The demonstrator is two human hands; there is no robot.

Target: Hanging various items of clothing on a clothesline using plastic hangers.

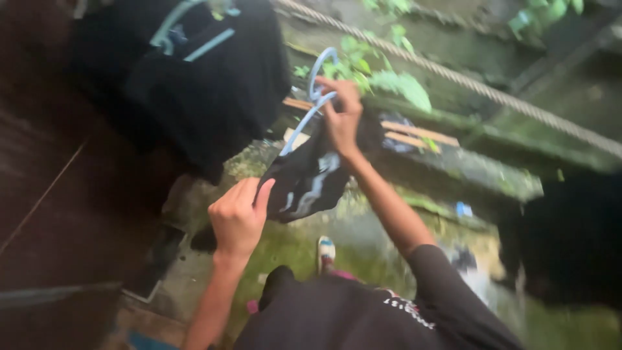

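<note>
The right hand (pixel 341 113) is raised near the middle of the view, its grip closed around the neck of a pale blue plastic hanger (pixel 311 104), whose hook loops up toward 12 o'clock just above the knuckles. From that hanger droops a small black garment (pixel 308 181) with white markings (the picture is blurred, so the print cannot be made out). The left hand (pixel 238 217) sits lower, at about 8 o'clock from the right one, fingers curled shut and pinching the garment's lower left edge between thumb and forefinger. The garment thus hangs between the two hands, touching both.

At 10 o'clock from the hands another black garment (pixel 207 84) hangs on a second pale hanger (pixel 188 29). A thick rope (pixel 466 81) runs slantwise from 12 o'clock down toward 3 o'clock, past green leaves (pixel 389 78) and a mossy concrete ledge (pixel 479 172). Below, at 6 o'clock, the person's black shirt (pixel 363 317) fills the lower frame, with a light shoe (pixel 326 251) showing on the ground just above it.
</note>
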